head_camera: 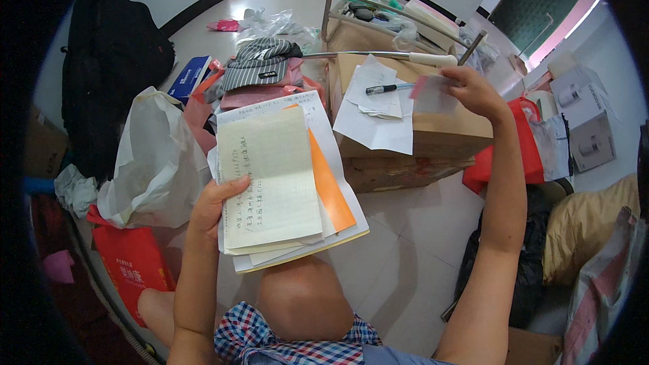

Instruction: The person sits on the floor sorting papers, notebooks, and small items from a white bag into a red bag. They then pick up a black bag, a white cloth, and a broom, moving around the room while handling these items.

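My left hand [215,203] grips a stack of papers [274,187] over my knee, its thumb on top. The upper sheet is cream, squared and handwritten; an orange sheet [329,182] shows at its right, with larger white sheets beneath. My right hand [469,88], raised at the right, pinches a small translucent sheet with a pink edge [418,86] above a cardboard box [446,124]. On the box lie white papers [375,121] and small slips with a black-and-clear pen [383,89] across them.
A striped cap [261,63] rests on pink bags beyond the stack. A white plastic bag [152,162] and a red bag [129,263] stand at left. A metal frame [375,2] is behind the box. Red [530,142] and black bags [532,253] lie at right.
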The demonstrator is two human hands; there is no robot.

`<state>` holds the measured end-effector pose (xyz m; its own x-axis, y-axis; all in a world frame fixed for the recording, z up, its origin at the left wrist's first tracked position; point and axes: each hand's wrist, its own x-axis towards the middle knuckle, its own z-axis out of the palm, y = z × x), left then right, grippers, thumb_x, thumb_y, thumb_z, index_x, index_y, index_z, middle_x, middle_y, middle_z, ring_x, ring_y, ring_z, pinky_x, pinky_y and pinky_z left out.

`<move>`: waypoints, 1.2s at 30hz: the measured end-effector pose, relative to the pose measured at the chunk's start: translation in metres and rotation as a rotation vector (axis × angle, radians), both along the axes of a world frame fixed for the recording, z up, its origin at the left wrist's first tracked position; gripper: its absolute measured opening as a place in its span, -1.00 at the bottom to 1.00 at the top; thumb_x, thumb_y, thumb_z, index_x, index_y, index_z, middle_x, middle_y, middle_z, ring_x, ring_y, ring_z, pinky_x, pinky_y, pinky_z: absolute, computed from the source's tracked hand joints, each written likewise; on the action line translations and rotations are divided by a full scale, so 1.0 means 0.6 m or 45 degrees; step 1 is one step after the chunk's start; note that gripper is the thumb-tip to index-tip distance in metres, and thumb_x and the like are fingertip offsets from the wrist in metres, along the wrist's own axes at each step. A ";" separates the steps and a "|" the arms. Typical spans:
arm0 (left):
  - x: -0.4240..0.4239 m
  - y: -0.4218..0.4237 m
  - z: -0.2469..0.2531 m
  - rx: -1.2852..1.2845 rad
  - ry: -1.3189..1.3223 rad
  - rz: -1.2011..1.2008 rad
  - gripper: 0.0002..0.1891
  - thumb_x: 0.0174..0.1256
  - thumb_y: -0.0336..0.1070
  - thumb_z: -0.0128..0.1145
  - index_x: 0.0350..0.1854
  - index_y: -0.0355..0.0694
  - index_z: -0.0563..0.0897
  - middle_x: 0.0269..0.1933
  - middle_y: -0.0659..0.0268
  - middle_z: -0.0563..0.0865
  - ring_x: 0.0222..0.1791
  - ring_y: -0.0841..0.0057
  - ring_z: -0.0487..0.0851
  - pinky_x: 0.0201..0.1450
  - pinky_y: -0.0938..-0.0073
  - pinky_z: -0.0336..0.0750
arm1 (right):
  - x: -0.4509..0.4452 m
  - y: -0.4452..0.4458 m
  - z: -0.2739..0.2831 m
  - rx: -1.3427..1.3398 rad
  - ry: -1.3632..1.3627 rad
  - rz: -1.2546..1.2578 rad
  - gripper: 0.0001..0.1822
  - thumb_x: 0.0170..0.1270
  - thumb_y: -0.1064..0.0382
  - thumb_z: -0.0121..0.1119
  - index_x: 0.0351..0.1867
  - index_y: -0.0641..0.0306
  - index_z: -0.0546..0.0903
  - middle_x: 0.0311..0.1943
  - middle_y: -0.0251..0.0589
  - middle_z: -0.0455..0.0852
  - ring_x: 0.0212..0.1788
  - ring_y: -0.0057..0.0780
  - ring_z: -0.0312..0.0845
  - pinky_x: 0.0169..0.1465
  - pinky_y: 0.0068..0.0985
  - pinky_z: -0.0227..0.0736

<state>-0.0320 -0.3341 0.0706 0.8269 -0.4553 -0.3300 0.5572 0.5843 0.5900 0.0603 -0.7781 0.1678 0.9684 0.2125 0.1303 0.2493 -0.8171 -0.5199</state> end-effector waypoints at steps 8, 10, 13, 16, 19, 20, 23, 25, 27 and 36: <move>-0.004 -0.009 0.007 -0.004 -0.066 0.056 -0.58 0.13 -0.53 0.06 0.07 -0.44 0.35 -0.08 -0.03 0.58 -0.17 0.28 0.65 -0.19 0.35 0.62 | 0.028 0.130 -0.049 1.001 0.406 -0.142 -0.73 -0.03 0.33 0.27 -0.26 0.35 0.54 -0.38 -0.32 0.56 -0.33 -0.56 0.43 -0.22 -0.58 0.33; -0.005 -0.006 0.003 0.002 -0.085 0.050 -0.58 0.12 -0.53 0.06 0.08 -0.44 0.35 -0.07 -0.02 0.57 -0.16 0.29 0.65 -0.17 0.36 0.62 | 0.032 0.144 -0.069 0.805 0.295 -0.265 -0.75 -0.02 0.32 0.27 -0.29 0.35 0.55 -0.38 -0.30 0.56 -0.34 -0.55 0.44 -0.23 -0.58 0.33; -0.005 0.007 -0.003 0.018 -0.106 0.026 -0.57 0.12 -0.53 0.07 0.08 -0.43 0.34 -0.06 -0.01 0.57 -0.15 0.30 0.64 -0.15 0.37 0.60 | 0.027 0.161 -0.069 0.131 -0.011 -0.396 -0.77 0.00 0.31 0.24 -0.29 0.35 0.58 -0.33 -0.14 0.57 -0.31 -0.36 0.50 -0.18 -0.45 0.41; -0.005 0.010 -0.007 0.040 -0.107 0.036 -0.56 0.13 -0.52 0.07 0.09 -0.43 0.34 -0.06 -0.01 0.57 -0.15 0.30 0.64 -0.16 0.37 0.61 | 0.029 0.126 -0.067 -0.417 -0.415 -0.294 -0.82 0.09 0.26 0.13 -0.29 0.25 0.59 -0.20 -0.13 0.55 -0.09 -0.18 0.44 -0.03 -0.34 0.35; -0.007 0.006 -0.006 0.052 -0.097 0.086 -0.56 0.13 -0.52 0.07 0.09 -0.43 0.34 -0.06 -0.01 0.57 -0.14 0.30 0.64 -0.16 0.37 0.61 | 0.020 0.100 -0.072 -0.814 -0.452 0.017 -0.83 0.12 0.29 0.05 -0.27 0.23 0.58 -0.18 -0.14 0.55 -0.05 -0.24 0.43 0.02 -0.37 0.33; -0.006 0.005 -0.006 0.038 -0.094 0.092 -0.56 0.13 -0.52 0.07 0.10 -0.43 0.34 -0.05 -0.01 0.57 -0.14 0.30 0.64 -0.16 0.37 0.61 | 0.022 0.098 -0.072 -0.892 -0.454 -0.001 -0.83 0.11 0.30 0.04 -0.27 0.22 0.58 -0.17 -0.14 0.55 -0.04 -0.25 0.43 0.03 -0.37 0.33; -0.001 0.016 -0.014 0.006 -0.124 0.015 -0.55 0.13 -0.52 0.07 0.10 -0.41 0.33 -0.05 0.01 0.57 -0.13 0.31 0.64 -0.13 0.38 0.60 | 0.020 0.102 -0.060 -1.076 -0.444 -0.118 -0.82 0.09 0.32 0.03 -0.27 0.22 0.57 -0.14 -0.13 0.56 0.00 -0.26 0.42 0.06 -0.37 0.31; -0.003 0.024 -0.016 0.016 -0.128 0.012 -0.55 0.13 -0.51 0.07 0.11 -0.40 0.33 -0.04 0.01 0.56 -0.13 0.31 0.63 -0.12 0.38 0.59 | -0.001 0.095 -0.035 -1.135 -0.399 -0.278 -0.82 0.07 0.32 0.04 -0.27 0.22 0.57 -0.12 -0.11 0.56 0.05 -0.24 0.40 0.07 -0.35 0.31; -0.007 0.019 -0.010 0.036 -0.113 0.069 -0.55 0.13 -0.51 0.07 0.11 -0.40 0.33 -0.04 0.01 0.56 -0.13 0.30 0.64 -0.13 0.37 0.60 | 0.005 0.056 -0.034 -1.110 -0.133 -0.473 -0.78 0.05 0.33 0.05 -0.23 0.23 0.55 -0.11 -0.07 0.56 0.01 -0.14 0.42 0.00 -0.26 0.33; -0.012 0.014 -0.005 0.039 -0.111 0.097 -0.54 0.12 -0.51 0.07 0.12 -0.42 0.33 -0.03 0.01 0.56 -0.11 0.31 0.63 -0.10 0.37 0.58 | -0.057 0.139 -0.016 -0.354 -0.486 -0.259 -0.43 0.12 0.00 0.17 0.06 0.39 0.42 0.00 0.11 0.49 0.07 -0.02 0.38 0.10 -0.32 0.28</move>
